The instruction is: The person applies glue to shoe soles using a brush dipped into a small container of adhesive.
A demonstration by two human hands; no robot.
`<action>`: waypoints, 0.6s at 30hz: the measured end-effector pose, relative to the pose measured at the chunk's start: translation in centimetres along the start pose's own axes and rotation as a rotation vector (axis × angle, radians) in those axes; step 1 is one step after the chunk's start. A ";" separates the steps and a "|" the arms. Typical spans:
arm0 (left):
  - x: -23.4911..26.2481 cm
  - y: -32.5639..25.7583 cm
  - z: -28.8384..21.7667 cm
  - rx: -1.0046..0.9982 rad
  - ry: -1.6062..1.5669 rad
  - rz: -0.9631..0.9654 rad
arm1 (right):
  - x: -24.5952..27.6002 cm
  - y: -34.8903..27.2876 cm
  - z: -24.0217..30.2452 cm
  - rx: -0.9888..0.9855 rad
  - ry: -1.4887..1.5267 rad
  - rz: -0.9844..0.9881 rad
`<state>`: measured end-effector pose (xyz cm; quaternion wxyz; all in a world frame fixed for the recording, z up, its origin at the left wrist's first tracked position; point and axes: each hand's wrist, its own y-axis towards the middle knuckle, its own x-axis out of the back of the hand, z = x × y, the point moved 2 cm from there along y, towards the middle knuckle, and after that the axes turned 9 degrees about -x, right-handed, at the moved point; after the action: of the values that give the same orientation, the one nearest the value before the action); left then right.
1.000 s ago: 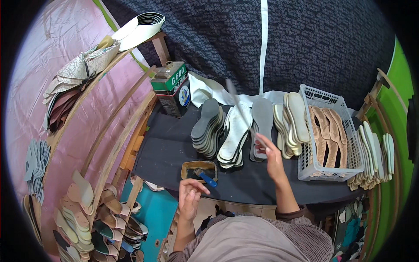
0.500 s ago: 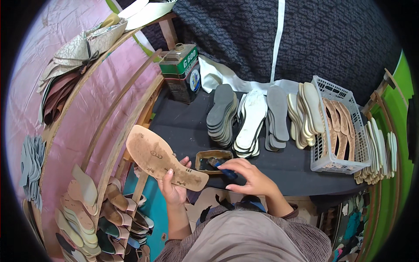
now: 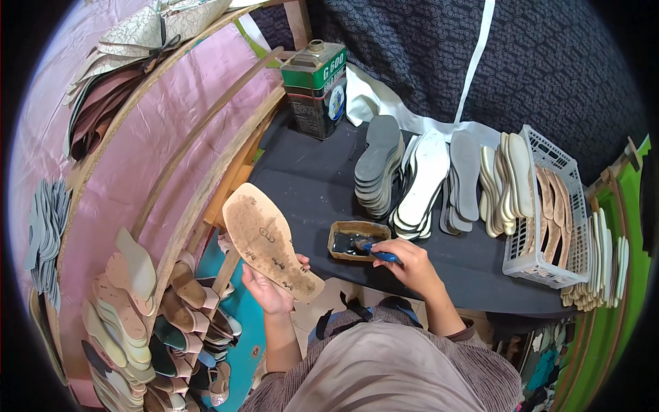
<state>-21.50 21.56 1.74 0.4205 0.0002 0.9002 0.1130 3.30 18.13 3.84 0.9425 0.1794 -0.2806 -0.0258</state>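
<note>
My left hand (image 3: 269,291) grips a tan insole (image 3: 264,233) by its narrower end, thumb on top, tilted up over the table's near left edge. Brown stains and dark marks cover the face turned to me. My right hand (image 3: 414,266) is closed around the blue handle of a brush (image 3: 386,257). The brush's tip reaches into a small rectangular tray (image 3: 343,255) with dark, shiny contents, and its bristles are hard to make out.
Behind the tray stand stacks of grey insoles (image 3: 379,147), white insoles (image 3: 425,172) and cream insoles (image 3: 515,175). A plastic crate (image 3: 549,271) holds tan insoles. A green and black metal can (image 3: 312,103) stands at the back left. Shelves with sandals (image 3: 185,285) are at left.
My right hand has closed on the brush handle, its fingers having been spread above it. The insole in my left hand has tilted more upright. The whole view has shifted.
</note>
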 end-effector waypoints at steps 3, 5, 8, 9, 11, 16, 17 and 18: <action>0.1 0.2 0.3 0.016 0.035 -0.009 | 0.0 0.3 0.1 0.009 -0.006 0.033; 0.0 0.2 0.5 0.018 0.053 -0.005 | 0.0 0.4 0.0 0.027 -0.028 0.065; 0.0 0.2 0.8 0.019 0.093 0.016 | 0.6 0.4 0.4 0.113 -0.036 -0.055; -0.1 0.2 0.9 0.019 0.115 0.033 | 0.9 0.5 0.5 0.124 -0.059 -0.051; -0.4 0.1 1.2 0.027 0.110 0.038 | 1.3 0.6 1.2 0.137 -0.082 -0.046; -1.2 -0.2 2.2 0.054 0.172 0.130 | 3.1 1.0 4.0 0.369 0.088 -0.250; -1.7 -0.4 2.5 0.090 0.167 0.145 | 3.3 1.4 4.3 0.470 0.100 -0.251; -2.1 -0.7 2.8 0.125 0.162 0.160 | 3.3 1.9 4.7 0.470 0.101 -0.251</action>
<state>-18.02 21.29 1.47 0.3352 0.0891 0.9337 0.0894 3.47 17.94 9.87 0.8773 0.4278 -0.2069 -0.0677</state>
